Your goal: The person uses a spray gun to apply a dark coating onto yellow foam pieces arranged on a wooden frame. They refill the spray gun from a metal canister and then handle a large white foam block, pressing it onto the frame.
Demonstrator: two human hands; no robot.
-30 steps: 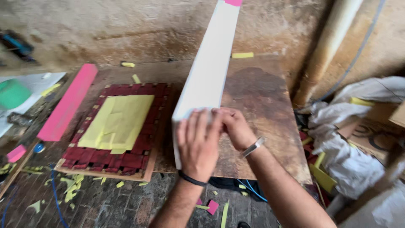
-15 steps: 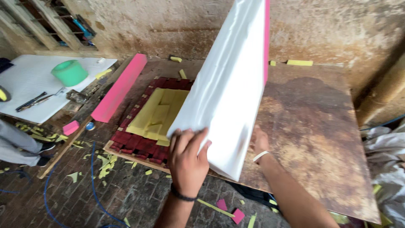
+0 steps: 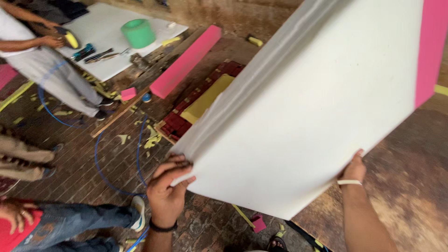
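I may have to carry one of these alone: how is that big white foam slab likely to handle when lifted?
The white foam slab is probably light for its size: the left hand and right hand hold it tilted up by its edges alone. It seems fairly stiff, as its face shows no sag. Being so broad, it may be awkward and swing easily.

White foam slab (image 3: 312, 126), pink foam bar (image 3: 185, 62), green roll (image 3: 138, 32).

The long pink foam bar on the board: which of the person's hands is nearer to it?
Left. The left hand grips the white slab's lower left corner, on the same side as the pink bar. The right hand holds the slab's far edge, farther away.
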